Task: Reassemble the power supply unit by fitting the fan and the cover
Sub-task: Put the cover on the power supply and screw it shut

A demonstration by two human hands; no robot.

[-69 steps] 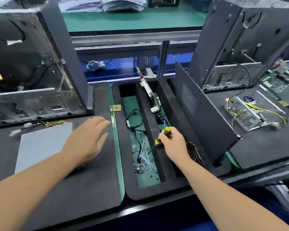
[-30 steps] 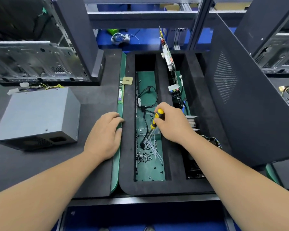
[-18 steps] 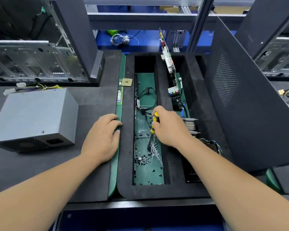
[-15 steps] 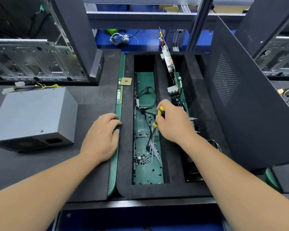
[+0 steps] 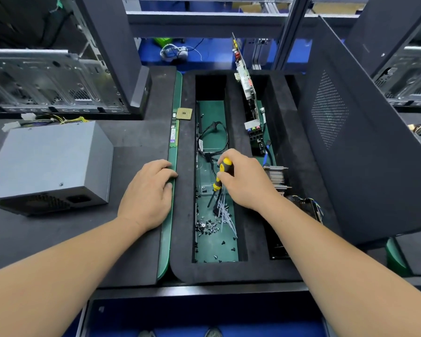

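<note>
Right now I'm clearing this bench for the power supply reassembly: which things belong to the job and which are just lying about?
For the job:
power supply unit
screwdriver, in the right hand
loose screws
left hand, resting flat on the mat edge

Lying about:
processor chip
memory stick
expansion card
black cable
side panel

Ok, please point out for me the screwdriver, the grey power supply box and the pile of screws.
screwdriver [image 5: 225, 166]: head view, on its yellow and black handle, held in the right hand.
grey power supply box [image 5: 46, 156]: head view, on its top face.
pile of screws [image 5: 207, 226]: head view, middle of the heap.
</note>
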